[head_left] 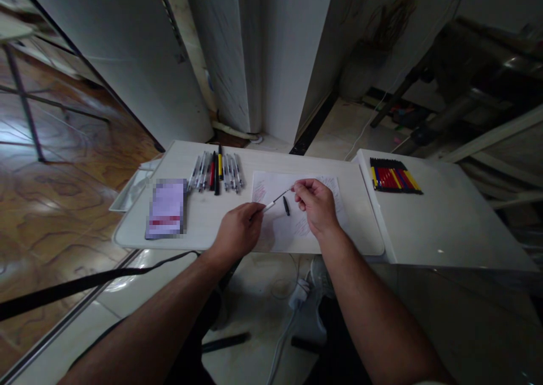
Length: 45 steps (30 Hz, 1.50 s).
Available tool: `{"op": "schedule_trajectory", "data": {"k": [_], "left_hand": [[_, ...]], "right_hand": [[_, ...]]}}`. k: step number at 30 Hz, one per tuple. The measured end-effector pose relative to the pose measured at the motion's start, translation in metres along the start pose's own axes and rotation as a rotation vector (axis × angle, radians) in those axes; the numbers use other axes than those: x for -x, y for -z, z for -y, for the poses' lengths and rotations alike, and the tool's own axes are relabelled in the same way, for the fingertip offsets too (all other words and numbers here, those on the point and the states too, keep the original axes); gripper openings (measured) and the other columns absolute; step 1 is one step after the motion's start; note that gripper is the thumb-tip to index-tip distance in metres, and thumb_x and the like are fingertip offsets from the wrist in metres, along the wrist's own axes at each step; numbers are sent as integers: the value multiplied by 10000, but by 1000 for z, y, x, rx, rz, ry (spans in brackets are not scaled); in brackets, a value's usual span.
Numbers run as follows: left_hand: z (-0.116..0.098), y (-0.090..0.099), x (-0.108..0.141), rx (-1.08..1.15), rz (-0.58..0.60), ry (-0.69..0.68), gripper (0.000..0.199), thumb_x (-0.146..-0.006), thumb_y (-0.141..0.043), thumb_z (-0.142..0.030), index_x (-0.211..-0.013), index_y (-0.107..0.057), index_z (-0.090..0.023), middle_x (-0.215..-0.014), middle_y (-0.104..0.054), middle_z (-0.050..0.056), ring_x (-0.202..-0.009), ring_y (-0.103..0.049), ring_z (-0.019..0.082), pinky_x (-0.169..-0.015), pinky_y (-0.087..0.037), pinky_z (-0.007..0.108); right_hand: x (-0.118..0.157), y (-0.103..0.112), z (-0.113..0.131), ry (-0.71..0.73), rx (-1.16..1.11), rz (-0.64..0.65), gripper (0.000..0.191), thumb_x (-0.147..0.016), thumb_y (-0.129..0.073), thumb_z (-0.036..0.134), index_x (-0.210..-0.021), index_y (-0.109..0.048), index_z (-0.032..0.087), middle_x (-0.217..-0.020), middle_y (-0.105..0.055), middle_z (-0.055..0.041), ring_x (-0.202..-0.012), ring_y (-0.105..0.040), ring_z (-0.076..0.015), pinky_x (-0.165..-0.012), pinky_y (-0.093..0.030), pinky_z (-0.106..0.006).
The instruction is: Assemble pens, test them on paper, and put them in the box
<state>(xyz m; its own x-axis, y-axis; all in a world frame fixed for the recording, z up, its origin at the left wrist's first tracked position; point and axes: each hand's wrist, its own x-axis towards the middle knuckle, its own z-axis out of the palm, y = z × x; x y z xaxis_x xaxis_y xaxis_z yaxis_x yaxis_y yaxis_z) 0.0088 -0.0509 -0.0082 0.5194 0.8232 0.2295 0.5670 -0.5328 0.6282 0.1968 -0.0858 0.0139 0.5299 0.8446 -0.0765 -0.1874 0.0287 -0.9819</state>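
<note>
Over a scribbled sheet of paper (339, 201), my left hand (241, 226) is closed around a pen with a white end (270, 206). A thin dark rod (282, 195), which looks like a pen refill, runs from that end up to my right hand (314, 201). My right thumb and forefinger pinch its far tip. Below the rod, a short black pen cap (286, 206) lies loose on the paper, touched by neither hand. Most of the pen's body is hidden in my left fist.
Several clear pens (236, 173) lie in a row at the table's back left, near a yellow-and-black pen (220, 164). A pale purple blurred item (167, 204) sits further left. Several coloured pens (396, 177) form a row on the adjoining white surface (449, 221).
</note>
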Motion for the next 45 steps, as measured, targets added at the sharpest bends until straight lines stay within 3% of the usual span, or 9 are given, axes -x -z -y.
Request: {"op": "schedule_trajectory", "data": {"k": [23, 45], "left_hand": [[0, 0, 1, 0, 3, -38, 232, -874, -517, -227, -1001, -702, -170, -909, -733, 75, -825, -684, 197, -768, -519, 292], [0, 0, 2, -23, 20, 0, 221, -875, -515, -251, -995, -688, -183, -905, -738, 71, -827, -687, 202, -778, -517, 296]], "right_hand": [[1, -2, -1, 37, 92, -14, 204, -659, -722, 301, -816, -693, 173, -628, -625, 17, -554, -512, -102, -503, -388, -231], [6, -6, -6, -57, -3, 109, 242, -646, -764, 314, -814, -672, 166, -620, -615, 28, -523, -491, -82, -468, -344, -208]]}}
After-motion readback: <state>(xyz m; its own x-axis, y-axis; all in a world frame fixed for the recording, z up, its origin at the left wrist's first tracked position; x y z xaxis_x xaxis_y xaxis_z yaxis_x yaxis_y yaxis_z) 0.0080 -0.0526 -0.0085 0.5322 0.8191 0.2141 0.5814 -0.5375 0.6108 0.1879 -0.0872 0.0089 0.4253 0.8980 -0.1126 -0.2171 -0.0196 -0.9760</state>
